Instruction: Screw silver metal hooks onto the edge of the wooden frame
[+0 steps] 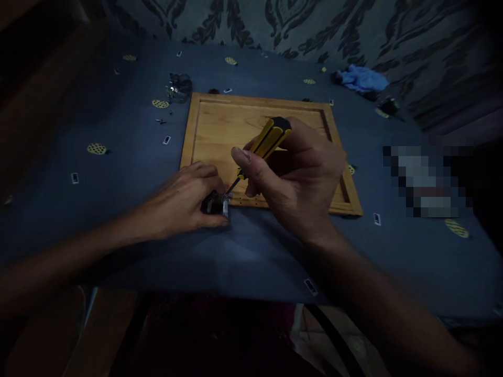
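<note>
A framed wooden panel [223, 125] lies flat on the table, its recessed face up. My right hand [302, 178] grips a yellow and black screwdriver [269, 139], tilted so that its shaft runs down and left. The screwdriver's tip meets a small shiny metal fitting [225, 205] at the panel's near edge. My left hand [188, 199] is closed around the fitting, thumb below and fingers above on the wooden frame. Part of the fitting is hidden by these fingers. Small dark holes show in the frame just right of it.
Beyond the panel's left corner lie more dark metal fittings [178, 88] and a loose screw [161, 121]. A crumpled blue cloth [363, 78] rests at the back right, near a small dark object [389, 106]. A blurred-out patch [424, 180] covers something on the right. The blue-grey tablecloth [129, 193] has a pineapple print.
</note>
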`<state>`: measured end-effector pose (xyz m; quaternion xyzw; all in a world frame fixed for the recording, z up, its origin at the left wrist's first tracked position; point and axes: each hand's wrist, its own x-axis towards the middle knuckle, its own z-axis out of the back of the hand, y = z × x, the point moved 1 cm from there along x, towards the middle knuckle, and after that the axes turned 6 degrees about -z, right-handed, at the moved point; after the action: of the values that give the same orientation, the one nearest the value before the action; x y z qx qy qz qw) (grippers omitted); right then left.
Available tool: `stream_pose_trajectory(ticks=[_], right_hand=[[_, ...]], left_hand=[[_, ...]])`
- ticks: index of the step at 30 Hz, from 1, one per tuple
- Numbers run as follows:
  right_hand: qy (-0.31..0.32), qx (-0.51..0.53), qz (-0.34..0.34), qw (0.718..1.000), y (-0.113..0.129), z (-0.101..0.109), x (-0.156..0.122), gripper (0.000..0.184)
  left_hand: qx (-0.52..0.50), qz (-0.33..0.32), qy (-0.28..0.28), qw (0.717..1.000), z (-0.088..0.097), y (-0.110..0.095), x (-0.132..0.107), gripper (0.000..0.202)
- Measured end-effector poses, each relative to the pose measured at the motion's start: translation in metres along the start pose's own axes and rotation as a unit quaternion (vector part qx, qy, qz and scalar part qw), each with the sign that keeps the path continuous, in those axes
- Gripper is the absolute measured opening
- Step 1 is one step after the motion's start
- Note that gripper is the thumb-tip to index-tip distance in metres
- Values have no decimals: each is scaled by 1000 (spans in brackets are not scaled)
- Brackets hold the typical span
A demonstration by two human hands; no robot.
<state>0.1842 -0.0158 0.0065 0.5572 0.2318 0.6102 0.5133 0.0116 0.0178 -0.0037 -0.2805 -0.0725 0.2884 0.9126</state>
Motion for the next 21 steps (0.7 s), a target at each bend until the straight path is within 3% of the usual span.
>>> stream_pose_trajectory(ticks=[13,21], right_hand=[[69,-4,46,997,0,7,2,23],[96,-8,36,995,1,9,4,25]], left_hand=[[0,4,-3,1000,0,1,0,33],[-5,1,-10,1000,-1,1,-2,28]])
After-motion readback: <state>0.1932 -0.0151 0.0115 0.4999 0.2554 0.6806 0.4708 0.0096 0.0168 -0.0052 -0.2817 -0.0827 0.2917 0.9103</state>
